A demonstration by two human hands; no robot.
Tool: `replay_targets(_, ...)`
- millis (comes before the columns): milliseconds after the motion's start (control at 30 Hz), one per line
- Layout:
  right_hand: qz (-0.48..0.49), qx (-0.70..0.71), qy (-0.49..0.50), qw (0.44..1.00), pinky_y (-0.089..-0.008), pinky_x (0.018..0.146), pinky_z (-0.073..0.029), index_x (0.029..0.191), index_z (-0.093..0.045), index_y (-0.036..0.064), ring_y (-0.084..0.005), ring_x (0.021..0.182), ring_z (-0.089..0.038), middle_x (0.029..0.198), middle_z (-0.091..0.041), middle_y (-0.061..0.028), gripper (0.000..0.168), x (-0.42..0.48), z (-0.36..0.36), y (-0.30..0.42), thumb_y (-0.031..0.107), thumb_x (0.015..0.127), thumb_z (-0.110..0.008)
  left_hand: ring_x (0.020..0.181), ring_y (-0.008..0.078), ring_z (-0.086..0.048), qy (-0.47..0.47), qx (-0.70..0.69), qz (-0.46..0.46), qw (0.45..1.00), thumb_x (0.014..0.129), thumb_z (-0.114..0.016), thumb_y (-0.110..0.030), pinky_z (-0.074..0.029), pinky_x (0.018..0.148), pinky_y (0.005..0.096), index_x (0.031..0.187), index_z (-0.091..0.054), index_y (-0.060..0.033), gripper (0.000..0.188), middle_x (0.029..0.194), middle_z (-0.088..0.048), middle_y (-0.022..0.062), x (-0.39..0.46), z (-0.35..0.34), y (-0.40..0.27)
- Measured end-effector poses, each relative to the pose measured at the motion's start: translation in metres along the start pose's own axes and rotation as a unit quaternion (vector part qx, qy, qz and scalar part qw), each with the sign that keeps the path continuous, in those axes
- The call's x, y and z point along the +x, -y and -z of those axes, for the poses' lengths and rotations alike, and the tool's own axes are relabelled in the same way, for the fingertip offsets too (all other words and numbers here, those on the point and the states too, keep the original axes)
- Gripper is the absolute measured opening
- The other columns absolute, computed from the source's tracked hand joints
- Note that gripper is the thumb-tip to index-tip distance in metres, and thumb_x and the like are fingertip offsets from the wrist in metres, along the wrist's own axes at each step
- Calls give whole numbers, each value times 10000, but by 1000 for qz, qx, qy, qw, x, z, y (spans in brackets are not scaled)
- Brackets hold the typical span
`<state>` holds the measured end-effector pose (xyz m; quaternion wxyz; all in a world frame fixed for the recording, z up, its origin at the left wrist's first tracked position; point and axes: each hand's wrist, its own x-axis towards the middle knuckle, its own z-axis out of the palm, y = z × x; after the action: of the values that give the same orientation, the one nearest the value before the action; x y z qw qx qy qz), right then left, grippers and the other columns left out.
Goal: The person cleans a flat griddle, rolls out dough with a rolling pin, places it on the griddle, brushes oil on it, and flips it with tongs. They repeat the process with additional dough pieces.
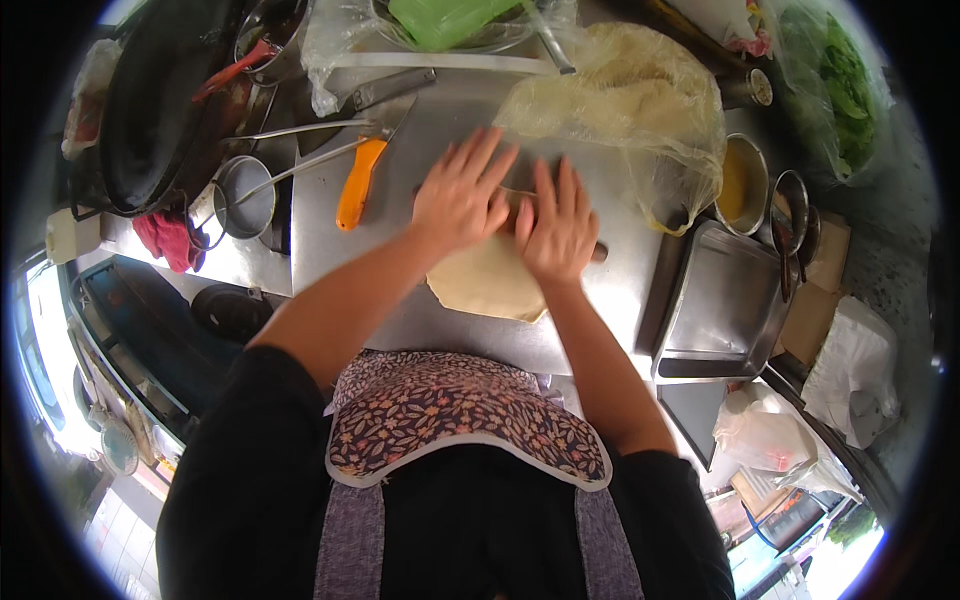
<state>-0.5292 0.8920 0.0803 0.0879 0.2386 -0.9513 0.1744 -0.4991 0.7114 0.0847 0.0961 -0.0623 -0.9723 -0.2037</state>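
Note:
A flat sheet of pale dough (486,279) lies on the steel worktop (405,300) in front of me. Across its far part runs a dark wooden rolling pin (599,253), mostly hidden under my hands. My left hand (461,196) rests palm down over the pin's left part, fingers stretched forward. Over the right part is my right hand (556,225), also flat with its fingers apart. Both hands look slightly blurred. Left of my left hand lies a scraper or spatula with an orange handle (360,184), its metal blade pointing away from me.
A clear plastic bag (615,97) with pale contents lies at the far right. Farther back is a green item (446,22) in a bowl. A steel tray (720,300) and a bowl of yellow contents (739,187) stand right. Left are a pot (247,199) and a griddle (150,97).

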Motion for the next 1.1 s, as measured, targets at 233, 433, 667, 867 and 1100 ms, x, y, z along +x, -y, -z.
replay_targets(233,-2,-43,-38,998,-525,975,-444,1456,-547,145,-407,1247,-537,1394,-577,-197,552,64,-16,-20,442,991,-553,1363,399,-490,-23,23,26,999,899,-575,-283,-380,1159,544,1366,-597,-85,508,1440,-533,216,70,-13,22)
replay_targets(433,-23,-16,-15,999,-525,966,-472,1484,-537,199,-386,1343,-517,1520,-513,-145,536,20,-9,-1,406,989,-541,1423,392,-436,-29,24,4,999,886,-599,-327,-392,1145,549,1393,-594,-84,562,1546,-434,217,30,-14,8)
replay_targets(667,8,-5,-36,999,-502,940,-414,1322,-602,129,-369,1054,-531,1153,-563,-140,454,15,-10,2,397,955,-613,1453,367,-401,-82,83,42,992,959,-559,-318,-323,1200,493,1431,-510,3,573,1527,-467,210,28,-15,4)
replay_targets(867,4,41,12,999,-487,933,-416,1311,-594,142,-351,1052,-535,1139,-553,-113,496,-102,21,30,348,878,-722,1455,329,-409,29,19,7,999,887,-619,-201,-338,1201,483,1496,-443,23,673,1558,-436,177,-123,33,-44)
replay_targets(1100,-25,56,37,997,-460,937,-433,1338,-601,146,-334,1076,-538,1159,-551,-107,527,-156,38,49,213,842,-767,1456,345,-406,91,20,-18,995,866,-634,-159,-351,1196,477,1497,-440,21,684,1556,-437,172,-180,66,-52)
